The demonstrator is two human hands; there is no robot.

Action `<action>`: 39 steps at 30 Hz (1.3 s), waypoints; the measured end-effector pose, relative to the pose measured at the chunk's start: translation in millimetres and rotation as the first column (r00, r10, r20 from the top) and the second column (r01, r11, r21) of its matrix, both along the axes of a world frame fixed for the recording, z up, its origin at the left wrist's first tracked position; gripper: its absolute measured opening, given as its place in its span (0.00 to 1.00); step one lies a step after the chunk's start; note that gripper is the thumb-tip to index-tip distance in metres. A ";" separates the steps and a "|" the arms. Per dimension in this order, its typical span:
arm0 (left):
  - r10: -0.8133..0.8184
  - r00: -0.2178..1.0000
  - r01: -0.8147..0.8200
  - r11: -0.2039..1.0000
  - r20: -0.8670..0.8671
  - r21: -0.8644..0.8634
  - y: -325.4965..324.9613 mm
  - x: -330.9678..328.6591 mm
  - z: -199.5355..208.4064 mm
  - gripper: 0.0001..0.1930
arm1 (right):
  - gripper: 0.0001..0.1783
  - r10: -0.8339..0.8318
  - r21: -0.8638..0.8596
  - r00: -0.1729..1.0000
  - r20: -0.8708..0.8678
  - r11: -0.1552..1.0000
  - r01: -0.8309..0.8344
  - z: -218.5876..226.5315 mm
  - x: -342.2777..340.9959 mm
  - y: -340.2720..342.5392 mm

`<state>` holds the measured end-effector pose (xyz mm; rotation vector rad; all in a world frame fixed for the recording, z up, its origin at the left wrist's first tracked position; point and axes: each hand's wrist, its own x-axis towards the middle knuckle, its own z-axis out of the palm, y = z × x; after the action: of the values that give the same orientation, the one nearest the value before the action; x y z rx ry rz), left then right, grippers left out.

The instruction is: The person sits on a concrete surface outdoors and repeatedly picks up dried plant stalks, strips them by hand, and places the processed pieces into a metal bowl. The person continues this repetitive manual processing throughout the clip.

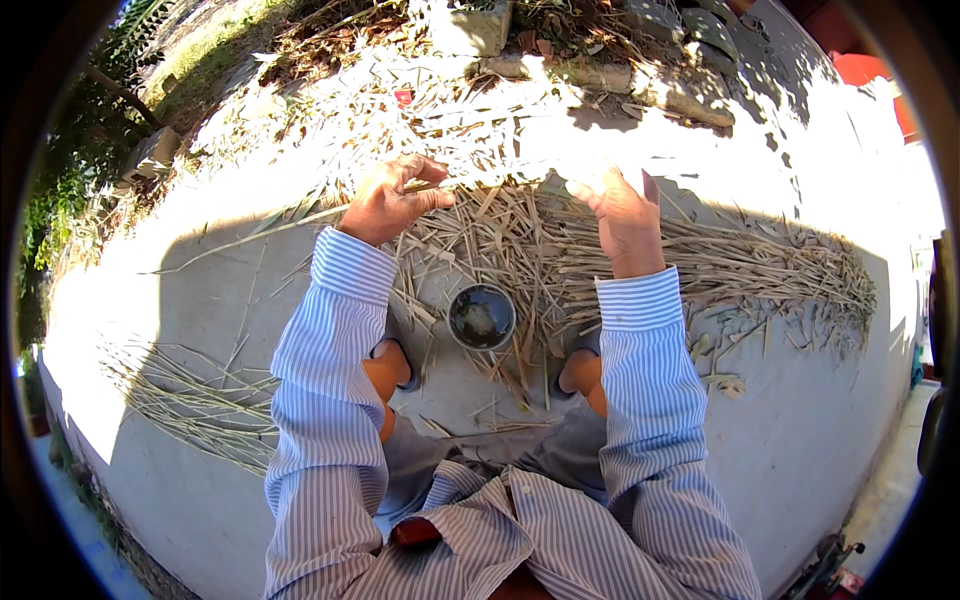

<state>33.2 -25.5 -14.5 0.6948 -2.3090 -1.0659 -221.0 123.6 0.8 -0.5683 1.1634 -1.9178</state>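
My left hand (393, 200) is closed in a pinch on a long thin dry stalk (262, 236), whose tail slopes down to the left. Between my hands, the stalk runs into glaring sunlight. My right hand (622, 210) is raised at the stalk's other side, fingers bent around it; bright light washes out their tips. A small dark piece shows at that hand's outer edge, too unclear to name. Below and between the hands, a round bowl (482, 318) of dark liquid stands on the ground between my feet.
Cut straw-like pieces (480, 235) litter the ground ahead. A thick bundle of dry stalks (745, 262) lies to the right, and thinner greenish stalks (195, 405) lie to the left. Concrete blocks (470, 30) and leaf litter line the far side.
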 end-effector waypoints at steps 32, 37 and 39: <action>0.037 0.987 -0.106 0.883 -0.158 -0.458 10.9 -11.4 6.4 0.08 | 0.11 -0.063 -0.169 0.996 0.062 0.983 0.073 6.2 -1.1 1.5; 0.253 0.871 -0.178 0.961 -0.422 0.210 14.0 -9.6 13.9 0.08 | 0.11 -0.115 -0.148 0.993 0.014 0.982 0.116 2.0 -3.7 0.2; 0.437 0.689 -0.141 0.863 -0.578 0.485 -5.5 -0.3 24.6 0.09 | 0.11 -0.112 -0.157 0.993 -0.025 0.982 0.107 3.1 -4.6 -0.1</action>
<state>32.9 -31.0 10.1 0.6560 -1.3031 -1.3714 -225.6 123.5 3.9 -0.6336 1.0915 -2.1141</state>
